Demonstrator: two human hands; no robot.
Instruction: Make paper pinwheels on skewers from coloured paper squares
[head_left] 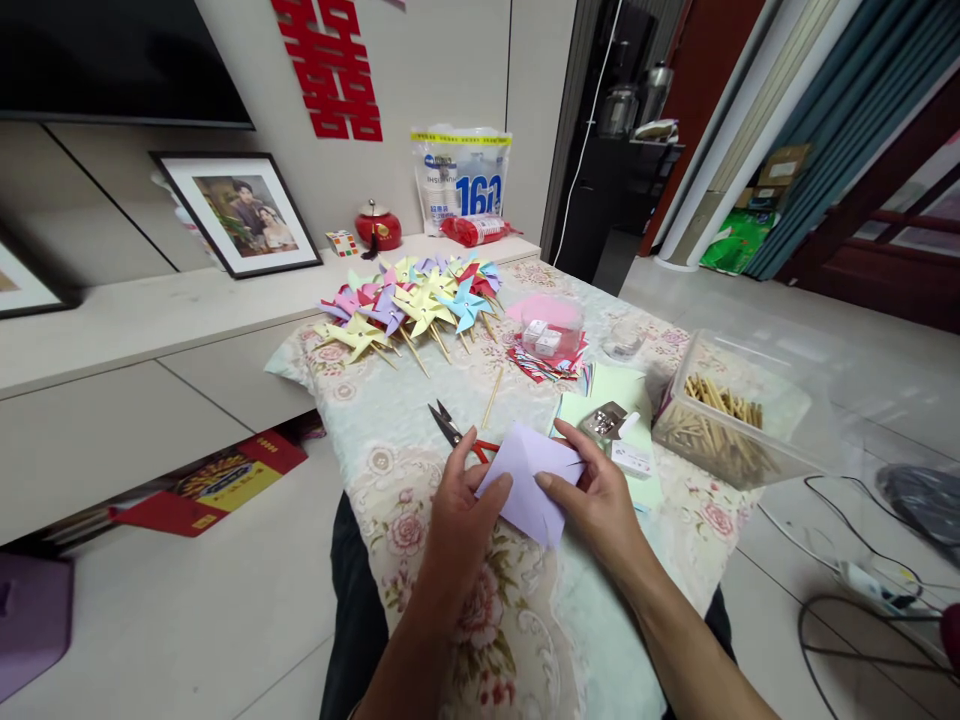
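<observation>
Both hands grip a folded lilac paper square (529, 480) between them above the floral-clothed worktop (390, 470), the left hand (461, 515) pinching its near-left edge, the right hand (596, 495) its right corner, red-handled scissors (454, 430) lying just beyond the left hand.

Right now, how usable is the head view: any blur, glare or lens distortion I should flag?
Head view: evenly lit indoors, soft shadows; the lilac folded paper in the left hand and right hand is sharp; wide-angle bending curves the doorway and floor lines at the edges; the clear plastic box of wooden sticks shows mild sheen, no harsh glare.
</observation>
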